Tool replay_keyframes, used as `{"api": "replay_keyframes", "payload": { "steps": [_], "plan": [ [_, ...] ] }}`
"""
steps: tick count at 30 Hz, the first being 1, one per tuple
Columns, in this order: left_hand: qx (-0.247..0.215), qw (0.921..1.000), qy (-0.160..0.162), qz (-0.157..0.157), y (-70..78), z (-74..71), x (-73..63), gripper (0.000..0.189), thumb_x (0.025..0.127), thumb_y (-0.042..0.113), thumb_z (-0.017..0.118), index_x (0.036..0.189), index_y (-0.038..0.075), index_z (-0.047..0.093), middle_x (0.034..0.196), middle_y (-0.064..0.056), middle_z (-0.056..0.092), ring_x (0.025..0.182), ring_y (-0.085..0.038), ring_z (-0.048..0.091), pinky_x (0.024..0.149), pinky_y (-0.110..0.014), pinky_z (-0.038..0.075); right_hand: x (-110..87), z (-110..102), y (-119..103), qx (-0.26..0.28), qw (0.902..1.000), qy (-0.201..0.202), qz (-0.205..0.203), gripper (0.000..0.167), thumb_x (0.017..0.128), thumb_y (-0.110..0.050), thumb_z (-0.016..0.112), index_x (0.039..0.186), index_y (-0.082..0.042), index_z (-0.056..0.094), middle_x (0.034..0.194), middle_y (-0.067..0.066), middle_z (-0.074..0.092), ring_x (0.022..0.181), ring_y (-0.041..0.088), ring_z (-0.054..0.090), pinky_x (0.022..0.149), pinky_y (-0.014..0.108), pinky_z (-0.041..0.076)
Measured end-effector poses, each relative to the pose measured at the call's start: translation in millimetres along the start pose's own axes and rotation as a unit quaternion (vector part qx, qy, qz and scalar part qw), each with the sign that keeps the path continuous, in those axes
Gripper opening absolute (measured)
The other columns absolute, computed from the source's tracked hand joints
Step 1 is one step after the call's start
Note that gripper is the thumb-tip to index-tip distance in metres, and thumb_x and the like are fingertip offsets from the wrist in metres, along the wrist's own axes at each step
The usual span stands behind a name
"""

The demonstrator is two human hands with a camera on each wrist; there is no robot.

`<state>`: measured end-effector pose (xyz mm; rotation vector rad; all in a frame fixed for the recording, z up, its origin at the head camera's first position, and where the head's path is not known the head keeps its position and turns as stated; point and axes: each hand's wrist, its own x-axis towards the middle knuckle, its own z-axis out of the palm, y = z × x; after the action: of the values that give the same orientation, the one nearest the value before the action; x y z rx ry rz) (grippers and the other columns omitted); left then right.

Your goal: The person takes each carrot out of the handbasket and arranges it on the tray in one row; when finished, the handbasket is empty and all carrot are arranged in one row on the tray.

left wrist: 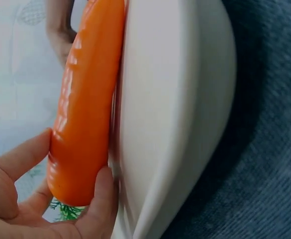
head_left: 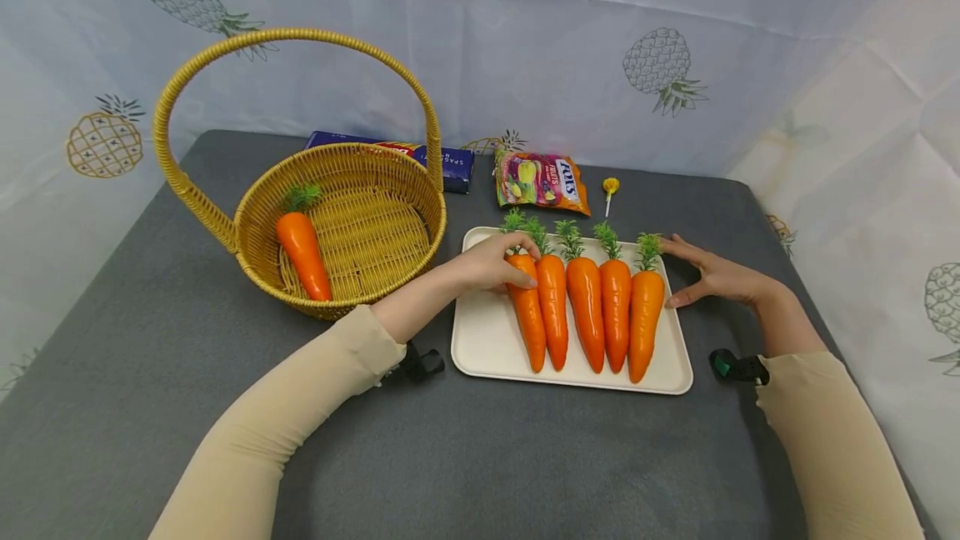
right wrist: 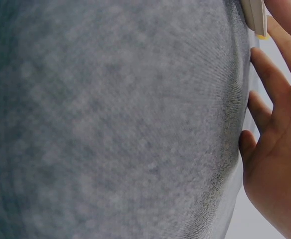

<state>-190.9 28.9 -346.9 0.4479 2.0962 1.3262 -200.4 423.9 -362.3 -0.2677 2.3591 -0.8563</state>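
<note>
Several orange carrots with green tops lie side by side on a cream tray [head_left: 483,340]. My left hand [head_left: 492,263] pinches the leftmost carrot [head_left: 530,325] near its leafy end; in the left wrist view, thumb and fingers sit on both sides of that carrot [left wrist: 88,99]. Beside the tray's right edge is my right hand [head_left: 718,277], fingers extended and holding nothing, close to the rightmost carrot [head_left: 647,319]. The right wrist view shows the right hand [right wrist: 279,144] with spread fingers by the grey tabletop. Another carrot [head_left: 303,252] lies in the yellow wicker basket [head_left: 367,227].
The basket's tall handle [head_left: 300,33] arches above it at the left. Behind stand a blue spaghetti box [head_left: 456,169], a colourful candy bag [head_left: 540,182] and a yellow lollipop [head_left: 611,187]. Patterned cloth [head_left: 517,48] borders the grey table [head_left: 480,465].
</note>
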Motion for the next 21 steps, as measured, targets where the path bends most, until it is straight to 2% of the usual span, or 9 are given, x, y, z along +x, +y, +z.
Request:
{"api": "replay_keyframes", "payload": {
  "steps": [5, 10, 16, 21],
  "plan": [
    [0.035, 0.9993, 0.017, -0.001, -0.3, 2.0, 0.5, 0.04, 0.089, 0.017, 0.073, 0.126, 0.015, 0.057, 0.122, -0.012, 0.056, 0.075, -0.017, 0.051, 0.06, -0.024, 0.048, 0.1, -0.6, 0.5, 0.002, 1.0, -0.002, -0.001, 0.105, 0.078, -0.018, 0.08, 0.159, -0.012, 0.014, 0.164, 0.022, -0.019, 0.148, 0.054, -0.019, 0.105, 0.085, -0.003],
    [0.041, 0.9987, 0.026, 0.011, -1.3, 4.2, 0.3, 0.038, 0.089, 0.017, 0.073, 0.124, 0.015, 0.058, 0.124, -0.012, 0.057, 0.071, -0.016, 0.051, 0.06, -0.024, 0.049, 0.1, -1.1, 0.5, 0.003, 1.0, -0.006, 0.001, 0.106, 0.079, -0.018, 0.08, 0.159, -0.011, 0.012, 0.164, 0.022, -0.02, 0.147, 0.055, -0.019, 0.105, 0.085, -0.003],
    [0.054, 0.9975, 0.042, 0.019, -2.0, 4.5, -0.7, 0.039, 0.087, 0.017, 0.074, 0.124, 0.013, 0.062, 0.136, -0.01, 0.056, 0.088, -0.019, 0.055, 0.064, -0.022, 0.051, 0.0, -1.6, 0.9, 0.001, 1.0, -0.008, 0.0, 0.105, 0.079, -0.019, 0.079, 0.159, -0.01, 0.011, 0.164, 0.021, -0.021, 0.147, 0.055, -0.02, 0.106, 0.084, -0.003],
    [0.087, 0.9945, 0.053, 0.023, -0.8, 4.0, -1.7, 0.043, 0.087, 0.019, 0.075, 0.129, 0.014, 0.063, 0.141, -0.009, 0.056, 0.105, -0.023, 0.057, 0.071, -0.021, 0.048, 0.0, -2.2, 0.7, -0.003, 0.9999, -0.009, -0.003, 0.106, 0.08, -0.018, 0.079, 0.159, -0.009, 0.011, 0.164, 0.021, -0.02, 0.147, 0.054, -0.02, 0.106, 0.084, -0.003]
  ]
}}
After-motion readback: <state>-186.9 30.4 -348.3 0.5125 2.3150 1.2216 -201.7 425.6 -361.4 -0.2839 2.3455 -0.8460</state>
